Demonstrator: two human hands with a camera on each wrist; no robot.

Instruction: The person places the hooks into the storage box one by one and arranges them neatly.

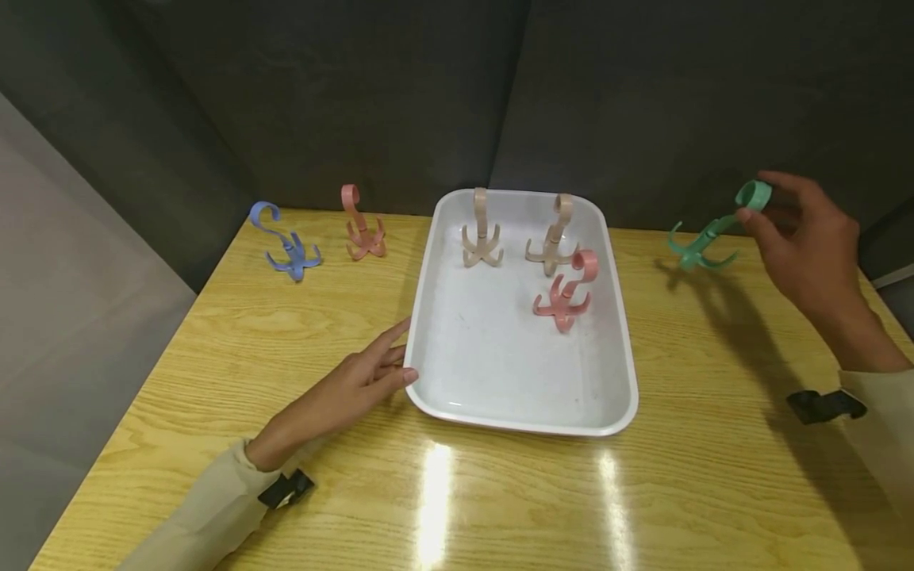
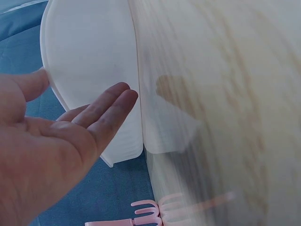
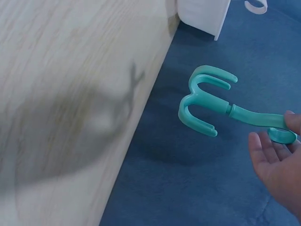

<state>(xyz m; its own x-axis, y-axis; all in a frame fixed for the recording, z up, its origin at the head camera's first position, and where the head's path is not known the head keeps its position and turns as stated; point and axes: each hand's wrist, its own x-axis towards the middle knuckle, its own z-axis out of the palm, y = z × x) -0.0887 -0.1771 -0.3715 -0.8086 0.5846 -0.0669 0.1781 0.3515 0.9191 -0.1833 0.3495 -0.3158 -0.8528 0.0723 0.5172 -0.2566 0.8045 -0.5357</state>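
Note:
In the head view, my right hand (image 1: 814, 246) pinches a green multi-prong hook (image 1: 703, 242) by its curled top, to the right of the white tray (image 1: 617, 412). Its prongs point down and left, with a shadow on the table below. The right wrist view shows thumb and fingers of the right hand (image 3: 280, 160) around the curl of the green hook (image 3: 211, 101). My left hand (image 1: 357, 388) rests at the tray's left side, fingers extended along the outer wall and thumb at the rim. Two beige hooks (image 1: 481, 238) (image 1: 552, 246) and a pink hook (image 1: 564, 305) stand inside the tray.
Left of the tray, a blue hook (image 1: 294, 258) and another pink hook (image 1: 366, 238) stand near the back of the wooden table (image 1: 214, 381). A dark partition (image 1: 371, 95) rises behind the table's far edge.

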